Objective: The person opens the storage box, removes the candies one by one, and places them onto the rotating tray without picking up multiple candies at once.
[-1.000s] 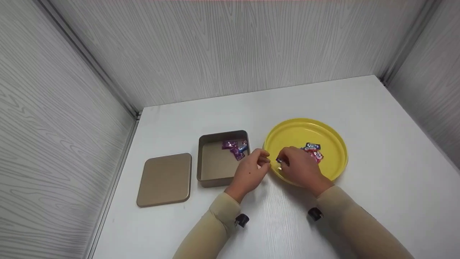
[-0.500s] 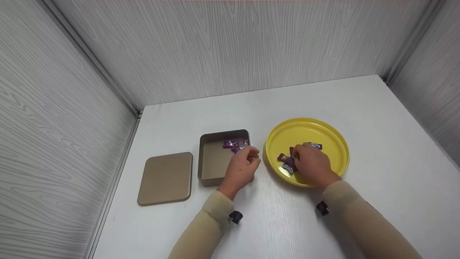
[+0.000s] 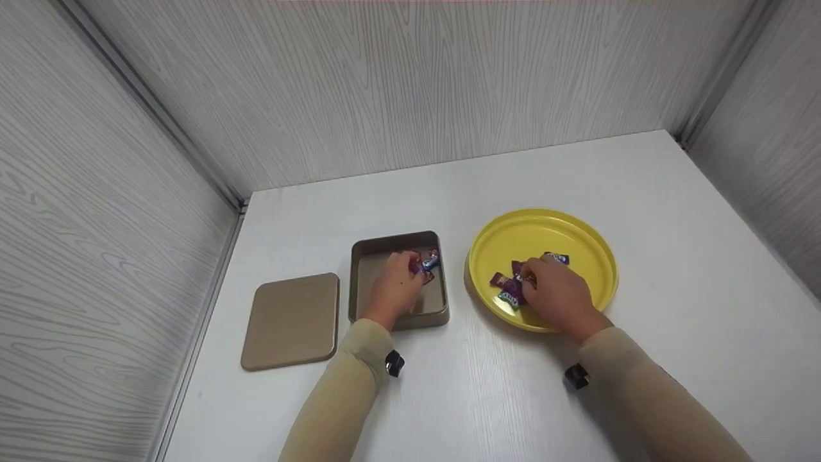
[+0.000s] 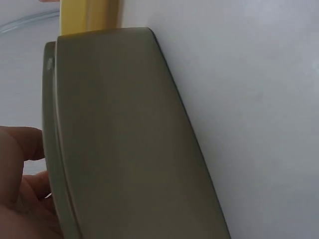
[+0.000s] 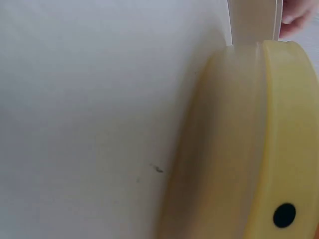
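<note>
Inside the open bronze tin (image 3: 436, 318), my left hand (image 3: 392, 289) reaches over wrapped candies, its fingers bent down to a purple candy (image 3: 415, 263). A blue candy (image 3: 430, 262) lies just right of those fingers. In the left wrist view, the tin's outer wall (image 4: 124, 139) hides the fingertips. My right hand (image 3: 559, 295) is over the yellow round tray (image 3: 513, 234), its bent fingers touching the candy pile. Purple candies (image 3: 515, 287) and a green-and-purple one (image 3: 508, 299) lie left of it, with a dark blue one (image 3: 557, 258) behind. What either hand pinches is hidden.
A flat bronze lid (image 3: 292, 321) lies on the white table (image 3: 449, 398) left of the tin. Light wood-grain panels (image 3: 410, 83) enclose the back and sides. The tray stands a short gap right of the tin.
My left hand has moved left from beside the tray's rim into the tin. My right hand shifted right across the tray, uncovering candies at its left, then stayed nearly in place.
</note>
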Tool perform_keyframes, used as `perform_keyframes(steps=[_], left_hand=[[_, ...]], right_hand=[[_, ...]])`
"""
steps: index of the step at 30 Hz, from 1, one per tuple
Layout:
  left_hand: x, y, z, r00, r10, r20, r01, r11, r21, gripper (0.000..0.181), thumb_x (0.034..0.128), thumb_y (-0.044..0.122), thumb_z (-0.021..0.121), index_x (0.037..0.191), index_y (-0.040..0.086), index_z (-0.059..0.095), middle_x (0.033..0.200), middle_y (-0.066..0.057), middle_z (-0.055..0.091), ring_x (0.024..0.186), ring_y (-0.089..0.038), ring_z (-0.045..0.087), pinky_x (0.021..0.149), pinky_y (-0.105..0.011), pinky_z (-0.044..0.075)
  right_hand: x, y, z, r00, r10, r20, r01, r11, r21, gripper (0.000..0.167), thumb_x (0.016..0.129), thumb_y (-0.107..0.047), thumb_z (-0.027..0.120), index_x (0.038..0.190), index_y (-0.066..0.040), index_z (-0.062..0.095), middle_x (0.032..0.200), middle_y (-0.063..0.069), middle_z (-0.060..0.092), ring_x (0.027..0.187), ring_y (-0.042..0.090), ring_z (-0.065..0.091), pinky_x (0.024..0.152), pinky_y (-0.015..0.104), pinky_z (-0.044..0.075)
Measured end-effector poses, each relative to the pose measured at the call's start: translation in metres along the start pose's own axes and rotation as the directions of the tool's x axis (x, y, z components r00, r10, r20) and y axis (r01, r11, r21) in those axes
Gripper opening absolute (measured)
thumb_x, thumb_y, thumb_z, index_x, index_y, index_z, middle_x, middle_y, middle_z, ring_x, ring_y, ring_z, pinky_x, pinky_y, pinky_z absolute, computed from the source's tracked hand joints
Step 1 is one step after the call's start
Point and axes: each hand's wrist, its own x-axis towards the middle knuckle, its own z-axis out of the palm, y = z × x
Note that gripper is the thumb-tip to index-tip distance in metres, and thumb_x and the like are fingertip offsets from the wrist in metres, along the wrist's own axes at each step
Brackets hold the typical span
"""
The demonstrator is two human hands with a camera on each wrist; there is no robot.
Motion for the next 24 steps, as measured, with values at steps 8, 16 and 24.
perform_keyframes(steps=[8, 16, 24], left_hand=[[0.02, 0.002, 0.007, 0.992, 0.066, 0.106, -0.09, 0.964, 0.248, 0.048, 0.0976, 0.016, 0.061, 0.146, 0.015, 0.056, 0.148, -0.005, 0.05, 0.134, -0.028, 0.047, 0.11, -0.045, 0.039], [0.024, 0.002, 0.015, 0.989, 0.049, 0.141, -0.098, 0.926, 0.365, 0.048, 0.097, 0.011, 0.059, 0.145, 0.01, 0.055, 0.143, -0.013, 0.055, 0.132, -0.03, 0.051, 0.108, -0.047, 0.041], [0.023, -0.002, 0.016, 0.992, 0.073, 0.104, -0.111, 0.897, 0.427, 0.029, 0.0948, 0.007, 0.061, 0.124, 0.006, 0.064, 0.126, -0.013, 0.064, 0.115, -0.029, 0.062, 0.098, -0.046, 0.05]], right_hand=[[-0.003, -0.002, 0.001, 1.0, -0.017, -0.007, 0.017, 1.0, 0.023, 0.018, 0.096, -0.02, 0.06, 0.11, -0.011, 0.067, 0.104, 0.006, 0.06, 0.09, 0.025, 0.055, 0.083, 0.045, 0.05], [-0.002, -0.007, 0.003, 1.0, -0.012, 0.018, 0.011, 0.999, 0.032, 0.016, 0.095, -0.02, 0.06, 0.108, -0.013, 0.066, 0.107, 0.006, 0.063, 0.094, 0.025, 0.056, 0.088, 0.046, 0.05], [-0.004, -0.009, 0.001, 0.998, -0.058, -0.008, 0.059, 0.998, 0.037, 0.015, 0.093, -0.018, 0.06, 0.106, -0.012, 0.067, 0.108, 0.007, 0.064, 0.097, 0.026, 0.059, 0.088, 0.048, 0.051]])
